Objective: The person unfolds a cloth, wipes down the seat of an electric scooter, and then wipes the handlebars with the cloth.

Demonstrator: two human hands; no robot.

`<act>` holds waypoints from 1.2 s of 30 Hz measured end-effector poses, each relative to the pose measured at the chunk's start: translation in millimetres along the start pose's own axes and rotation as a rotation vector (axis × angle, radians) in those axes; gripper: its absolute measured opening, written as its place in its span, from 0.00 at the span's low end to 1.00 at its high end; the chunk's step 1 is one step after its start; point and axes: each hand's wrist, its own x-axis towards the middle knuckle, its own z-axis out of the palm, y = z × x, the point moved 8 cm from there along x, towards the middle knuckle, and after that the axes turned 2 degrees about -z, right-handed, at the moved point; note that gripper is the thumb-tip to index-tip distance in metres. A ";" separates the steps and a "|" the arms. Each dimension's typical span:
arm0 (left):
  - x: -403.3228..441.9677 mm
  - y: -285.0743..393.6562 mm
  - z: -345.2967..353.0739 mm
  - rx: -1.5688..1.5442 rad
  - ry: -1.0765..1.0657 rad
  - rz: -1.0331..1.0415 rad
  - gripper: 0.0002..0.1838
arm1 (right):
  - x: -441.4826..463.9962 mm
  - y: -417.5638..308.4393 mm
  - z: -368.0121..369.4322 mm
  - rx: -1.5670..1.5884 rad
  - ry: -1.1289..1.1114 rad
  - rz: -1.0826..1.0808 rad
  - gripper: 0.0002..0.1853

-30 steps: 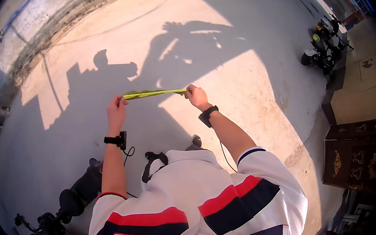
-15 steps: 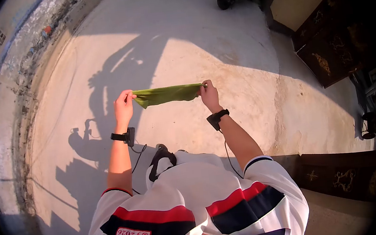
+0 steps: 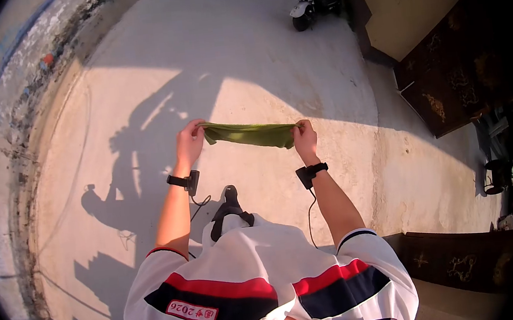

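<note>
A green cloth [image 3: 252, 135] is stretched between my two hands at arm's length, above the concrete ground. My left hand [image 3: 190, 143] pinches its left end with closed fingers. At the other end, my right hand [image 3: 305, 139] grips the right corner, also closed. The cloth hangs a little below the line between the hands and slants down toward the right. Each wrist wears a black strap with a small box, the left one [image 3: 191, 182] and the right one [image 3: 306, 176], and a cable runs from each.
Concrete ground [image 3: 346, 182] carries shadows of people. A weathered wall [image 3: 9, 123] curves along the left. A parked motorbike [image 3: 317, 5] stands at the top right. Dark ornamented panels [image 3: 443, 87] are at the right, with another [image 3: 461, 260] lower down. My black shoe [image 3: 231, 195] shows below.
The view has turned, bringing the left wall closer and shifting the motorbike. The cloth, edge-on and narrow earlier, now shows its broad face. Both hands still hold it, now farther right in view.
</note>
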 end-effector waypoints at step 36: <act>641.2 14.9 265.5 0.035 -0.052 0.081 0.09 | 625.6 122.6 65.8 0.238 0.272 0.027 0.09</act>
